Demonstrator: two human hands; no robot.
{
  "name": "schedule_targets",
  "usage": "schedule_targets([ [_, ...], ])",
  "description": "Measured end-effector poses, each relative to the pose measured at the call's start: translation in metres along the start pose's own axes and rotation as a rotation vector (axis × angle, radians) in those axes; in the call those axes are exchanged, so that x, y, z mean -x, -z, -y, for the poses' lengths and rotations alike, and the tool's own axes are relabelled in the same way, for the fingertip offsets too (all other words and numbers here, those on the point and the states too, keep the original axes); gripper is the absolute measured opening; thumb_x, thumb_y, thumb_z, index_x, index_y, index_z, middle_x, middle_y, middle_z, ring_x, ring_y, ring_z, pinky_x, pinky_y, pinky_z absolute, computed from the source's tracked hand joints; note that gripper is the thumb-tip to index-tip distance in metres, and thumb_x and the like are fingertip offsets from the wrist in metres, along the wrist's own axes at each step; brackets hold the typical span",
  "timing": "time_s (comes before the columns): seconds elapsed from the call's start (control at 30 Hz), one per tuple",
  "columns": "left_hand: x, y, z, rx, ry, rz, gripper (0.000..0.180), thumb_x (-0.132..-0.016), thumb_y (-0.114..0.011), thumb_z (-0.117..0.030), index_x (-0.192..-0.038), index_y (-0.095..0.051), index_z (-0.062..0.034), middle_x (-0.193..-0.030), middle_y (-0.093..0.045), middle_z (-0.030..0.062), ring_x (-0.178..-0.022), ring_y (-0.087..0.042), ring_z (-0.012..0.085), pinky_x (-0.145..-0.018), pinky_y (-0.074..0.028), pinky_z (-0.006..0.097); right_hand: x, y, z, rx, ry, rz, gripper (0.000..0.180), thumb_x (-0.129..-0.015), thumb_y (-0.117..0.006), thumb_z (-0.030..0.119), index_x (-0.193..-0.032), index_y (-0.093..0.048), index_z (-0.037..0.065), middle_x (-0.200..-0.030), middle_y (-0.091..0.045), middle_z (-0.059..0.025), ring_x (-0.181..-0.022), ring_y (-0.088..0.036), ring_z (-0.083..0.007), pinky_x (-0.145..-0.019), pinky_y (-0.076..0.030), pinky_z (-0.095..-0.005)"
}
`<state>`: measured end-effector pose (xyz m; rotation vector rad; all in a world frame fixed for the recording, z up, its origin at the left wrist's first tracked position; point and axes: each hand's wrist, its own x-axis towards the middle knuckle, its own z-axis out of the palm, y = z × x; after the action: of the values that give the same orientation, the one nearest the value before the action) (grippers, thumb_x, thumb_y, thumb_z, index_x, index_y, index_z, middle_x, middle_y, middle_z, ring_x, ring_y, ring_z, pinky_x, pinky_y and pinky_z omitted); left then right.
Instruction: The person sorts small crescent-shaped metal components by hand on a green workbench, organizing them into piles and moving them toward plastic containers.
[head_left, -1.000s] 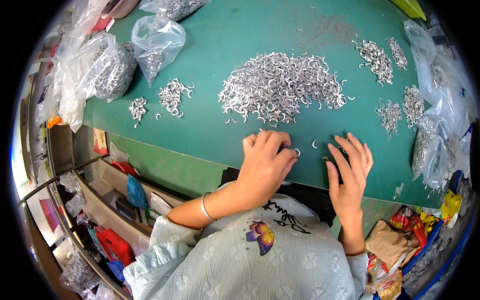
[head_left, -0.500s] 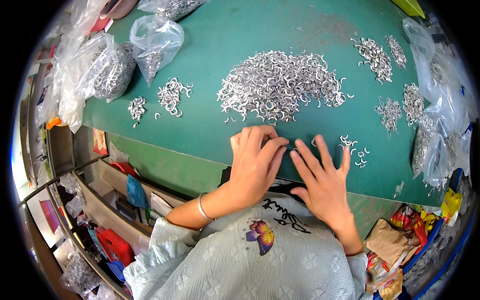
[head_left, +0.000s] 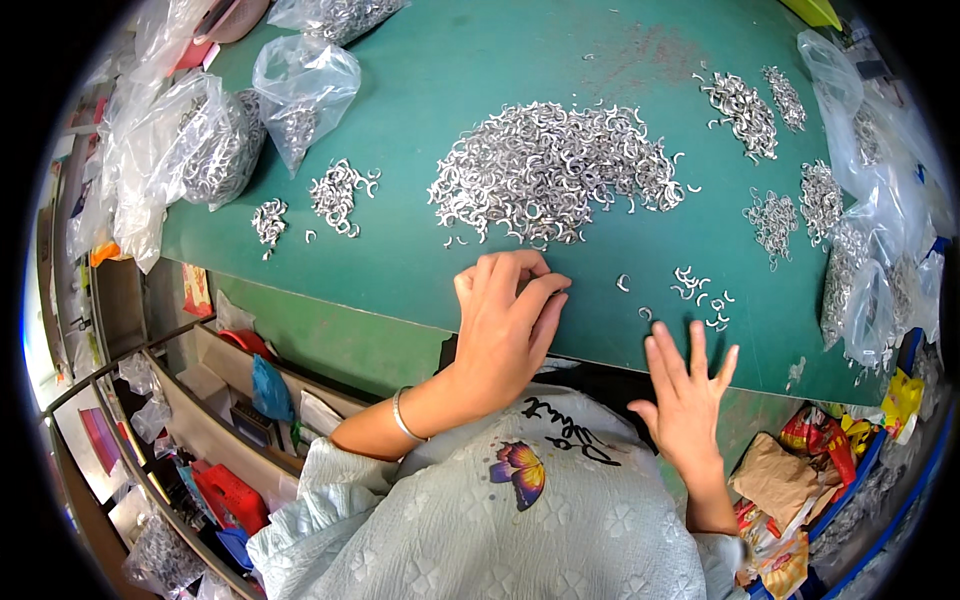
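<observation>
A big heap of small silver C-shaped metal pieces (head_left: 555,170) lies in the middle of the green table (head_left: 400,270). Just below the heap is my left hand (head_left: 503,325), thumb and fingers pinched together; whatever sits at the fingertips is too small or hidden to name. My right hand (head_left: 692,395) lies flat near the front edge, fingers spread and holding nothing. One loose C-shaped piece (head_left: 645,314) is right at its fingertips, and another (head_left: 623,283) lies a little farther away. Beyond them is a small scattered group of curved pieces (head_left: 705,295).
Two small piles (head_left: 340,195) lie on the left, several more piles (head_left: 740,112) on the right. Clear plastic bags of metal pieces (head_left: 215,160) stand along the left side, with others (head_left: 865,260) at the right edge. Below left are shelves holding a red case (head_left: 230,495).
My right hand has moved right and toward me, away from my left hand. The loose piece by its fingertips now shows in the open. My left hand stays pinched in nearly the same place.
</observation>
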<state>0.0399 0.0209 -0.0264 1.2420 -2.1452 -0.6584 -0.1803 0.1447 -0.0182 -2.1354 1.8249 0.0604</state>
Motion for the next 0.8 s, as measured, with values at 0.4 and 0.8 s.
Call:
schedule_targets([
  [0.4, 0.004, 0.009, -0.002, -0.098, 0.069, 0.041, 0.042, -0.076, -0.074, -0.004, -0.117, -0.061, -0.0069, -0.109, -0.052, 0.0101, -0.099, -0.049, 0.0269, -0.084, -0.033, 0.039, -0.046, 0.012, 0.024, -0.105, -0.032, -0.155, 0.091, -0.072, -0.076, 0.035, -0.146, -0.035, 0.003, -0.156, -0.029, -0.0101, -0.146, -0.017, -0.0395, -0.109, -0.007, -0.0699],
  [0.8, 0.007, 0.010, 0.005, -0.033, 0.016, 0.008, 0.034, -0.076, -0.074, -0.004, -0.108, -0.065, -0.0088, -0.102, -0.054, 0.0062, -0.093, -0.051, 0.0242, -0.083, -0.033, 0.037, -0.062, 0.013, 0.032, -0.261, 0.113, -0.197, 0.085, -0.073, -0.074, 0.036, -0.143, -0.040, 0.003, -0.154, -0.032, -0.0082, -0.145, -0.024, -0.0345, -0.111, -0.017, -0.0656],
])
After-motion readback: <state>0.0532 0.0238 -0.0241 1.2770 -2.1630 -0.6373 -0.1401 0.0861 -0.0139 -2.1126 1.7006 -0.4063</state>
